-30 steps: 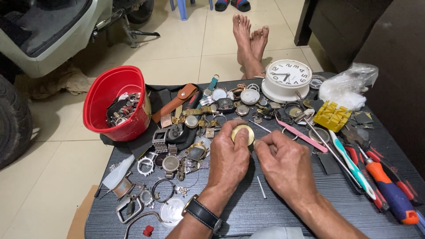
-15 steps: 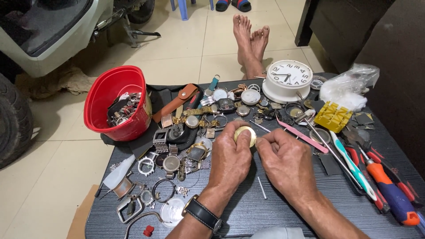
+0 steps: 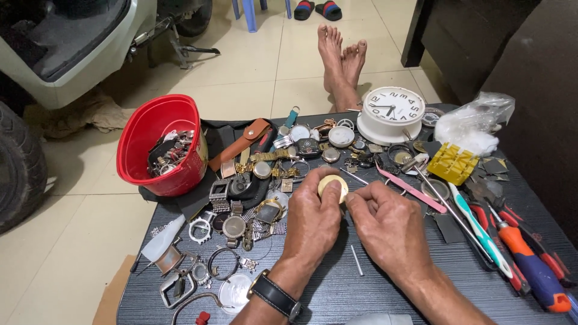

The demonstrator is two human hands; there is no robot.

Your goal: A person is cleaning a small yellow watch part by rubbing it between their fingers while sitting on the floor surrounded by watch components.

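My left hand [image 3: 314, 221], with a black wristwatch on its wrist, pinches a small round gold watch case [image 3: 332, 184] between thumb and fingers above the dark table [image 3: 337, 289]. Right beside it, my right hand [image 3: 388, 225] has its fingertips bent in against the case's right edge; whether they hold a small tool is hidden. A thin metal pin [image 3: 356, 260] lies on the table just below both hands. Loose watches, straps and cases [image 3: 253, 198] are spread to the left of my left hand.
A red bowl [image 3: 161, 144] of watch parts stands at the table's left. A white round clock [image 3: 391, 114], yellow holder [image 3: 453, 162], pink tweezers [image 3: 410, 189], a toothbrush [image 3: 478, 229] and screwdrivers [image 3: 530, 265] lie right. A person's bare feet [image 3: 342, 60] rest beyond the table.
Both hands stay on the gold watch case in nearly the same spot; only slight finger shifts show. Nothing else on the table has moved.
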